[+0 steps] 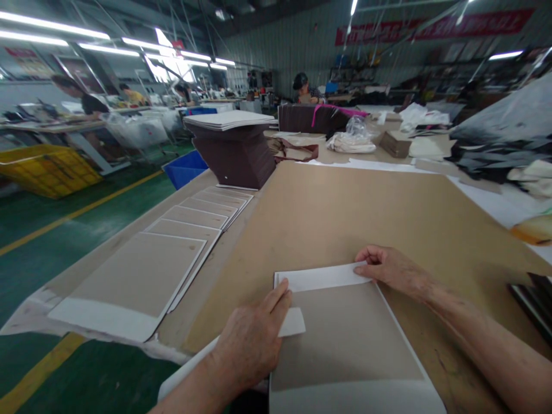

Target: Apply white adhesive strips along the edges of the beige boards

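A grey-beige panel [340,339] with a white border lies on the table in front of me. Across its far edge runs a white strip [323,279]. My right hand [383,267] pinches the strip's right end between thumb and fingers. At the left end, the fingers of my left hand [259,328] are together and press on the strip, with the thumb hidden. A short white piece [293,323] sticks out from under my left hand; whether the hand grips it is hidden. Behind the left wrist shows a white edge [185,374].
Several similar panels [142,276] overlap in a row on the left. Beyond them stands a tall stack of dark brown pieces [233,152] topped with white sheets. Brown board [345,201] covers the table. Dark strips [532,305] lie at right. People work at tables behind.
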{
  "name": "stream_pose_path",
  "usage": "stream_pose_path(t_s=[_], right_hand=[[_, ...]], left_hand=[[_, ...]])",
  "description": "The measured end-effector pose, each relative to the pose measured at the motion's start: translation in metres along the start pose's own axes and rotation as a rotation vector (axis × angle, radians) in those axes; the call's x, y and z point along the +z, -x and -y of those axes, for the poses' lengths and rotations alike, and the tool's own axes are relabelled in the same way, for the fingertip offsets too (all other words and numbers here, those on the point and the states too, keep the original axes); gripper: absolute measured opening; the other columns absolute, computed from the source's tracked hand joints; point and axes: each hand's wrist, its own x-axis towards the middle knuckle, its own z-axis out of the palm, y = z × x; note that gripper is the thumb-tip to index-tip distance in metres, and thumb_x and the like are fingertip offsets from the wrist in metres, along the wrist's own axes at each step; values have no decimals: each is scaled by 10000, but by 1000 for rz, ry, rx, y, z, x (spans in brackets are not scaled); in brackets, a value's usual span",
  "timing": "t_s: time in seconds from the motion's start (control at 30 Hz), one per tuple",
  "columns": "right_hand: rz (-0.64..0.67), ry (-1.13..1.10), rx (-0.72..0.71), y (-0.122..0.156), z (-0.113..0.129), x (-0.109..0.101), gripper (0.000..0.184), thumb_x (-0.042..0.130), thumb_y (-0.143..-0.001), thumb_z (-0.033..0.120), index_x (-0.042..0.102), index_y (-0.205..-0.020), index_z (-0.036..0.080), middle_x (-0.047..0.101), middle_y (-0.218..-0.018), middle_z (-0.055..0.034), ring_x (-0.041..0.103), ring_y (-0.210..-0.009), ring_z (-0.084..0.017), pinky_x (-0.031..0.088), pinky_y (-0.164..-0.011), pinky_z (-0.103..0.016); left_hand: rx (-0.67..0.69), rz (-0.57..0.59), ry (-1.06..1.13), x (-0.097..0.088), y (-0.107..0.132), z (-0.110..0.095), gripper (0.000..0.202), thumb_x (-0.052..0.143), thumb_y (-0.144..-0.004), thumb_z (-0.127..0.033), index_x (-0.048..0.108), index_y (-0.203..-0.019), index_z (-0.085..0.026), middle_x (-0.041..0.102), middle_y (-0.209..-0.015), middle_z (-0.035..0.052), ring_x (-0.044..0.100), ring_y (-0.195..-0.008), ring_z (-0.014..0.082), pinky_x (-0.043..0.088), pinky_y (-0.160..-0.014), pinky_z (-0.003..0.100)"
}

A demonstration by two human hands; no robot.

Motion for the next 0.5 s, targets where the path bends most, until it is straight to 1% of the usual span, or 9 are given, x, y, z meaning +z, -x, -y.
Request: stream_pose_path(t_s=[0.17, 0.33, 0.43, 0.5], right_hand=[[-29, 48, 11, 3, -3, 3, 225, 618, -740, 401, 592, -834, 199, 533, -673, 33, 476, -612, -140, 340, -565, -258], [-60, 76, 12, 3, -5, 5, 223, 623, -734, 403, 591, -834, 207, 524, -676, 34, 478, -626, -145, 342, -569, -255], [-70, 80, 13, 4, -3, 5, 221, 625, -721, 401, 588, -824, 209, 525, -678, 33, 487, -632, -148, 350, -573, -257], [-75, 81, 13, 5, -1, 6, 218, 629, -712, 394, 585, -818, 208, 525, -682, 32, 493, -634, -148, 354, -577, -259]], left_hand=[[5, -16, -14, 4, -1, 2, 624, 398, -793, -99, 385, -1417, -123, 268, -1552, 114, 577, -1177, 256, 524, -938, 427], [9, -10, -40, 6, -1, 3, 604, 371, -820, -112, 377, -1424, -114, 254, -1553, 118, 603, -1137, 269, 541, -905, 456], [-1, 27, -45, 2, -1, 2, 598, 364, -837, -131, 360, -1435, -113, 245, -1553, 121, 611, -1125, 282, 557, -872, 466], [-4, 51, -41, 0, -1, 1, 606, 373, -830, -133, 359, -1435, -108, 241, -1553, 123, 594, -1154, 283, 552, -886, 457]])
